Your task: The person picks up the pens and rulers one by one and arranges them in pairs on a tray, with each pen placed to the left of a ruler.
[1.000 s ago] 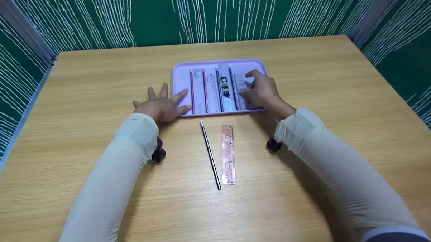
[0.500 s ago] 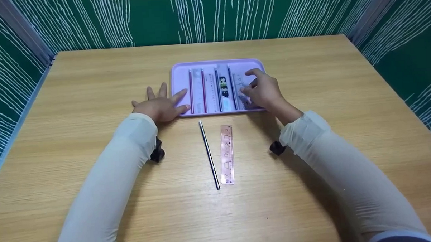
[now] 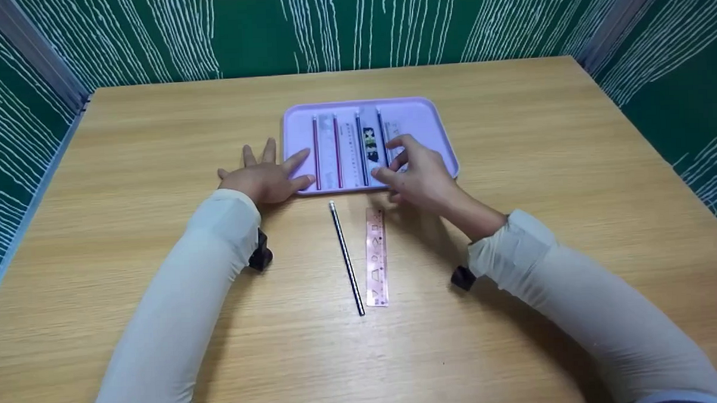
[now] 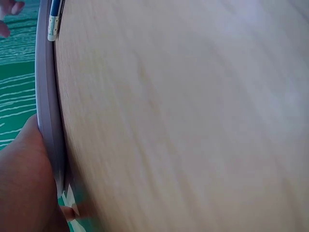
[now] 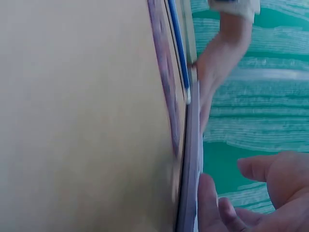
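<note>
A flat, spread left hand [image 3: 266, 179] presses the lilac plastic tray's [image 3: 427, 117] left near corner; the right hand [image 3: 416, 174], fingers loosely curled, hovers over its near edge holding nothing.

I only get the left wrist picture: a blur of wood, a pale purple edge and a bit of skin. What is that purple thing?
Observer: A lilac tray on a wooden table, holding rulers and pencils in a row.
Operator: Where is the other hand?
Observer: The right hand is over the tray's near edge, fingers curled; whether it holds anything is unclear.
Operator: And this hand?
Observer: The left hand lies flat, fingers spread, touching the tray's left edge.
Operator: Anything off the tray?
Observer: A dark pencil and a pink ruler lie side by side nearer the person.
</note>
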{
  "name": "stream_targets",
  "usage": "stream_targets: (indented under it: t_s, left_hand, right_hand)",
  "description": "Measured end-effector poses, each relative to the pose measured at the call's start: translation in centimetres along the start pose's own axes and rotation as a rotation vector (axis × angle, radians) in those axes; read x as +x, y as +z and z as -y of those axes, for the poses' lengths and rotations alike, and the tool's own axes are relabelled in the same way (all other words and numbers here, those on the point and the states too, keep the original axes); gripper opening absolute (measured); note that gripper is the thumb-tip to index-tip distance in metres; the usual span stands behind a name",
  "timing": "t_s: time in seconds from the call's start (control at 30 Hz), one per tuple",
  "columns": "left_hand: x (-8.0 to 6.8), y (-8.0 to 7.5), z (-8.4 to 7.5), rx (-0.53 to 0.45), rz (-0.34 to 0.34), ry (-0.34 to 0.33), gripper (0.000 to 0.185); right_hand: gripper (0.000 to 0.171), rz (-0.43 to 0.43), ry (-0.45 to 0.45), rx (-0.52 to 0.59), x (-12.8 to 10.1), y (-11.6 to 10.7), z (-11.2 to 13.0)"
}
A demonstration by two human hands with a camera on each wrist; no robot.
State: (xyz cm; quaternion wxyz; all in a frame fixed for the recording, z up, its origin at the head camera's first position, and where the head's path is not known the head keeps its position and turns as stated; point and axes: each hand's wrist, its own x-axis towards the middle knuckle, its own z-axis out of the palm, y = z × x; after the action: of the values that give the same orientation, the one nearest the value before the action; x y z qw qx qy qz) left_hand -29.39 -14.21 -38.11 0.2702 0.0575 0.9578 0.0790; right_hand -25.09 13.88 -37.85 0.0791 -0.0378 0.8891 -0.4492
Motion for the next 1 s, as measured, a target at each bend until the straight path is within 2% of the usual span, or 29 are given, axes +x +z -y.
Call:
stream_targets:
  t_s: [0.23, 0.37, 0.53, 0.67, 0.77, 0.87, 1.0]
  left_hand:
    - [0.1, -0.1, 0.0, -0.005, 0.008, 0.001, 0.072]
    - [0.2, -0.1, 0.0, -0.002, 0.016, -0.002, 0.073]
    - [0.2, 0.0, 0.0, 0.01, 0.01, -0.008, 0.074]
    - [0.0, 0.1, 0.0, 0.021, -0.003, -0.003, 0.073]
    - [-0.1, 0.0, -0.1, 0.021, -0.01, 0.0, 0.073]
    - [-0.1, 0.0, 0.0, 0.021, -0.013, 0.006, 0.073]
    - [-0.1, -0.1, 0.0, 0.01, -0.009, 0.014, 0.073]
  right_hand:
    - [0.067, 0.166, 0.067, 0.26, -2.1, 1.6, 0.6]
    - [0.065, 0.219, 0.068, 0.308, -3.0, 2.6, 1.1]
    - [0.063, 0.25, 0.035, 0.271, -4.0, 3.6, 1.5]
    - [0.063, 0.265, 0.044, 0.26, -4.5, 4.7, 1.9]
    - [0.064, 0.27, 0.029, 0.208, -4.8, 5.5, 2.3]
    - [0.064, 0.268, -0.004, 0.113, -5.0, 6.1, 2.6]
    - [0.068, 0.22, -0.08, -0.086, -5.1, 6.6, 2.8]
